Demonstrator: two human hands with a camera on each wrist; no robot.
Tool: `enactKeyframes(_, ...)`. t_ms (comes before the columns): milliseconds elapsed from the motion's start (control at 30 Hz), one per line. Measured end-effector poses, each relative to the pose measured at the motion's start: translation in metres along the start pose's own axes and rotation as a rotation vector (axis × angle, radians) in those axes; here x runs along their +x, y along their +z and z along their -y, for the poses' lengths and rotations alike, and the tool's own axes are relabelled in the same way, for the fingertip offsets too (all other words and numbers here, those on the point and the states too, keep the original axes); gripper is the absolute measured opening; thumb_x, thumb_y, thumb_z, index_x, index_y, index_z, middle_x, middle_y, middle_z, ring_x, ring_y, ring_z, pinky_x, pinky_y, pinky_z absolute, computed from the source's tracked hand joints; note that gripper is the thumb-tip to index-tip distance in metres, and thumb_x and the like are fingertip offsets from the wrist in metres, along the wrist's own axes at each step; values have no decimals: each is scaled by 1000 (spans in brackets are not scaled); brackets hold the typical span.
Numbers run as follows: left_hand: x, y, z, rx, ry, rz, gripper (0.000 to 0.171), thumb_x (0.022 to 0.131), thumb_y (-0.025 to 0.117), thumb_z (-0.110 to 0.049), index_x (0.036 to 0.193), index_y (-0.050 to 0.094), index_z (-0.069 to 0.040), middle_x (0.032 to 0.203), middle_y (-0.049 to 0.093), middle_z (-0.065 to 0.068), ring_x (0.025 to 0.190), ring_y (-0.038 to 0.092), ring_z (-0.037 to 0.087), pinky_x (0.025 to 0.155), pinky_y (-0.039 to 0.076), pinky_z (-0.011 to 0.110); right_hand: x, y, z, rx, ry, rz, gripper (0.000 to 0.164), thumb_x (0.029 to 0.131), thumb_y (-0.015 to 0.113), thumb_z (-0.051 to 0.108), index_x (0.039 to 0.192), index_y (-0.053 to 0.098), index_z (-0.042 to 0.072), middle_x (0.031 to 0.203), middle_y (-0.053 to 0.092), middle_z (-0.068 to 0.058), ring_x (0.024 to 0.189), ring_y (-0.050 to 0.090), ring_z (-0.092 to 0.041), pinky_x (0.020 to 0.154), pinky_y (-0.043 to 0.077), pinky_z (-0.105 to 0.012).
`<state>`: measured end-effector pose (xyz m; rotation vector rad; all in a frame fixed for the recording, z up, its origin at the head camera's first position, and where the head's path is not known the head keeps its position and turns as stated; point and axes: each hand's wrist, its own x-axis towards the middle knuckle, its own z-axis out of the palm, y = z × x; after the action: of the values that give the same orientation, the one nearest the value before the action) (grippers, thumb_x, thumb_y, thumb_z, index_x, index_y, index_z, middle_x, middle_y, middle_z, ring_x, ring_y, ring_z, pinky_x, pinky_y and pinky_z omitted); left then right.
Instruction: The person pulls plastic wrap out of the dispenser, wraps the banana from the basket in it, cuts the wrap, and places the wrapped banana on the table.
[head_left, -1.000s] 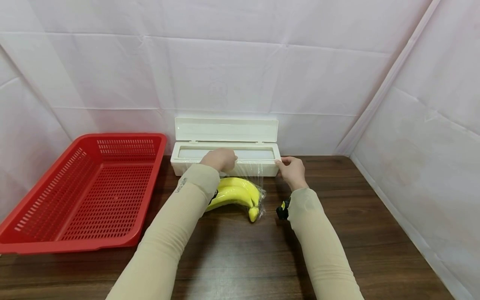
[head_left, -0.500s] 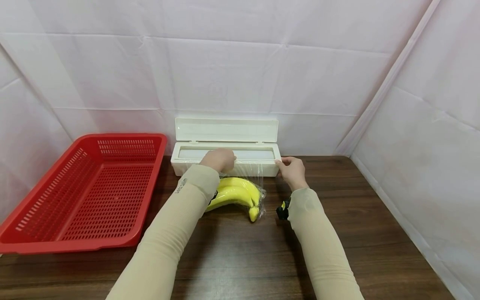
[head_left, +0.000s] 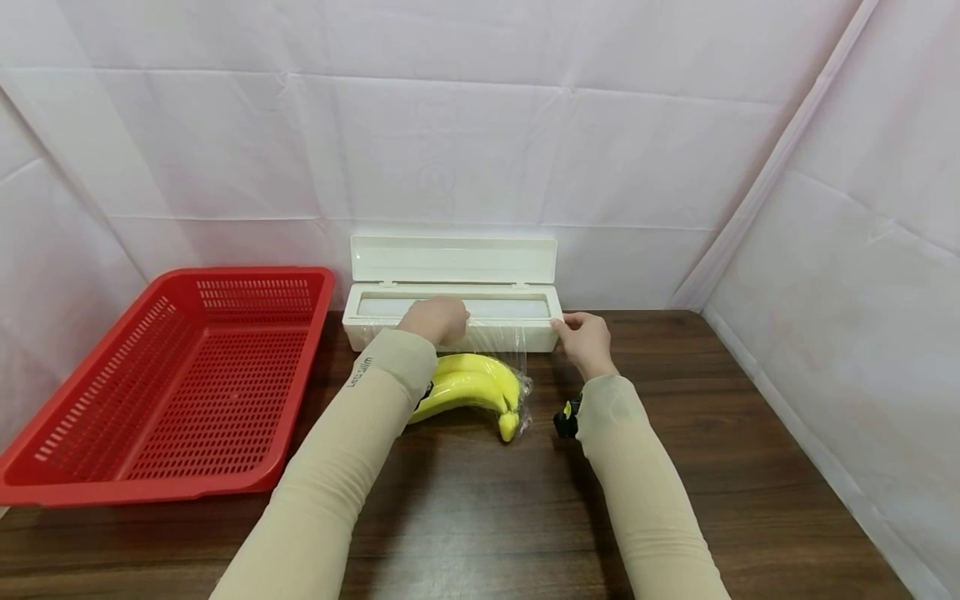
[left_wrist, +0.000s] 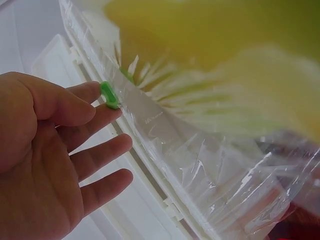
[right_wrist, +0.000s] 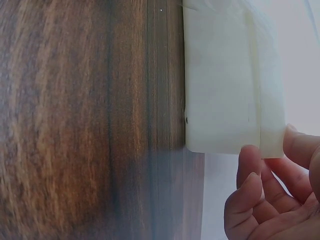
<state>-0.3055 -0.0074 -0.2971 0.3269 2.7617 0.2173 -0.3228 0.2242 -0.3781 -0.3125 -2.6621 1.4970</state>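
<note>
A white plastic wrap dispenser (head_left: pixel 495 337) stands at the back wall with its lid (head_left: pixel 453 260) raised. Clear plastic wrap (left_wrist: pixel 215 180) comes from its front edge over a bunch of bananas (head_left: pixel 472 387). My left hand (head_left: pixel 435 319) is over the dispenser's front; in the left wrist view its index and middle fingertips touch a small green slide cutter (left_wrist: pixel 108 95) on the edge, the ring and little fingers extended. My right hand (head_left: pixel 585 342) grips the dispenser's right end, thumb on top and fingers against the side. My left forearm covers the bananas' left end.
A red slotted basket (head_left: pixel 281 400) sits at the left of the dark wooden table (head_left: pixel 465 533). White sheeting (head_left: pixel 450 150) hangs behind and along both sides, close behind the raised lid.
My left hand has shifted very slightly left along the dispenser's front edge. The right hand keeps its grip on the end, and the bananas stay in place.
</note>
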Motion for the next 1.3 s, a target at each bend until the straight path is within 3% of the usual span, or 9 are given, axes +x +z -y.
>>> enactKeyframes(133, 0, 0, 1, 4, 1, -2, 38, 103, 24, -26, 88, 56, -12, 130, 53, 7, 88, 52, 18, 87, 42, 34, 0, 0, 1, 7, 2, 4, 40, 95, 55, 26, 127, 56, 2, 115, 62, -22, 90, 66, -37, 65, 52, -36)
enactKeyframes(300, 0, -1, 3, 24, 8, 3, 38, 103, 24, -25, 72, 44, -14, 126, 54, 8, 69, 41, 16, 80, 41, 33, 0, 0, 1, 7, -5, 5, 40, 95, 55, 26, 127, 56, 2, 114, 63, -22, 89, 66, -36, 67, 53, -38)
enactKeyframes(567, -2, -2, 6, 33, 5, 5, 37, 103, 25, -23, 72, 44, -14, 117, 58, 9, 74, 43, 17, 84, 42, 35, 0, 0, 1, -3, -3, -4, 39, 95, 56, 25, 125, 58, 1, 111, 63, -22, 85, 67, -35, 63, 52, -34)
enactKeyframes(733, -3, -1, 7, 29, -9, -9, 36, 102, 27, -24, 71, 44, -15, 123, 56, 7, 73, 44, 16, 83, 42, 35, 0, -1, 1, 2, 10, 3, 39, 95, 56, 26, 126, 57, 2, 112, 63, -22, 86, 67, -34, 64, 52, -35)
enactKeyframes(1033, -5, -4, 11, 40, -12, 11, 27, 94, 36, -5, 73, 50, -15, 125, 56, 5, 59, 31, 13, 60, 37, 28, -2, -3, 5, 5, 20, 4, 39, 95, 56, 25, 126, 57, 2, 114, 62, -21, 79, 66, -29, 54, 46, -23)
enactKeyframes(1167, -8, -4, 14, 44, -21, 5, 29, 91, 34, -1, 68, 44, -15, 105, 59, 5, 58, 30, 13, 60, 36, 28, -3, -3, 6, 15, 29, 12, 39, 95, 55, 24, 127, 56, 2, 116, 61, -21, 82, 66, -30, 56, 47, -24)
enactKeyframes(1300, -10, -4, 17, 59, -27, -1, 28, 87, 34, 2, 66, 39, -15, 79, 49, 5, 60, 31, 14, 61, 36, 29, -4, -4, 6, 15, 31, 17, 39, 95, 55, 25, 128, 56, 2, 118, 60, -20, 86, 66, -31, 57, 47, -24)
